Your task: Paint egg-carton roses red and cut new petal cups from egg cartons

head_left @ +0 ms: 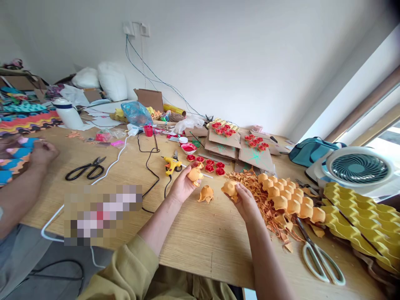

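Observation:
My left hand [184, 185] is closed around an orange egg-carton cup [196, 174] with ragged, petal-like edges, raised over the table. In my right hand [246, 201] is another orange egg-carton cup [229, 188], pinched at its right side. On the wood between the two hands lies a loose orange cup [206, 194] with pointed edges. Just beyond my left hand rests a yellow glue gun [171, 165]. Several red painted paper roses [210, 166] sit behind the hands.
Orange scraps [258, 191] heap beside an orange egg tray [287, 196]. White-handled scissors [323, 262] and a yellow egg tray [362, 221] lie at right, near a fan [359, 168]. Black scissors [86, 168], cords and a co-worker's hand [43, 152] are at left. Cardboard pieces [221, 148] stand behind.

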`<state>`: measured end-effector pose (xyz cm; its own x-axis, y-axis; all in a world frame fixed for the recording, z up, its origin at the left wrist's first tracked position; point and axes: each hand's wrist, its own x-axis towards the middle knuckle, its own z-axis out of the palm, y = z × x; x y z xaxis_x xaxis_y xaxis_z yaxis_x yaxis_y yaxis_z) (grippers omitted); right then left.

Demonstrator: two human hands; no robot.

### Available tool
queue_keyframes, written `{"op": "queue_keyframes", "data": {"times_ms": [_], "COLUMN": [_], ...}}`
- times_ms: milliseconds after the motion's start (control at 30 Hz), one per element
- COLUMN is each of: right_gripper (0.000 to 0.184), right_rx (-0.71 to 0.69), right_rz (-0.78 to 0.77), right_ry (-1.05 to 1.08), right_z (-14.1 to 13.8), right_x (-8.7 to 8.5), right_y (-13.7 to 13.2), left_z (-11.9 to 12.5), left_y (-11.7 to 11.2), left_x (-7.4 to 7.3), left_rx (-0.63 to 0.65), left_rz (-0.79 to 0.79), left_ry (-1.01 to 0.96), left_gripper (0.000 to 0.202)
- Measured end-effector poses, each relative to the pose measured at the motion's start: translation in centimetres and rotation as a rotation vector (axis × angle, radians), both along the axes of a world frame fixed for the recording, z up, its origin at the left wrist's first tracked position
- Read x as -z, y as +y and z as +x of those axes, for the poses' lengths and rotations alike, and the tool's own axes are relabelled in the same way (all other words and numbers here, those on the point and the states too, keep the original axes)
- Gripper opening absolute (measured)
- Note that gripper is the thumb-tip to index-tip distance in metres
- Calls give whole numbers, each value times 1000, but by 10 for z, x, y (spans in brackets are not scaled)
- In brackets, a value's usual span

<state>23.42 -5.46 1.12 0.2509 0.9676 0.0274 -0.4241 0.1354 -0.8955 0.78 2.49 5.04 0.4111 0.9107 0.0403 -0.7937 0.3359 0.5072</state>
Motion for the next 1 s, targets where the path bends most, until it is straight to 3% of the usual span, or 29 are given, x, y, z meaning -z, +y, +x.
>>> {"op": "queue_keyframes", "data": {"times_ms": [300, 600, 700, 900, 1000], "right_gripper": [53, 35, 32, 40, 30], "right_rx": [-54, 96, 145, 84, 141], "right_rz": [-129, -220, -213, -214, -205], "right_ry": [-394, -907, -995, -1063, -1134], "right_z": [-11, -1, 2, -9, -13], "right_x": [11, 13, 13, 16, 16], "right_y": [9, 11, 11, 14, 14], "left_z": [3, 9, 10, 10, 10], "left_y": [2, -2, -2, -1, -1], "left_x": [9, 18, 19, 20, 19], "left_rx": [19, 112, 120, 137, 130], "left_rz": [118, 136, 117, 86, 86], "left_ry": [124, 165, 172, 162, 163], "left_gripper": [40, 38, 33, 26, 26]}}
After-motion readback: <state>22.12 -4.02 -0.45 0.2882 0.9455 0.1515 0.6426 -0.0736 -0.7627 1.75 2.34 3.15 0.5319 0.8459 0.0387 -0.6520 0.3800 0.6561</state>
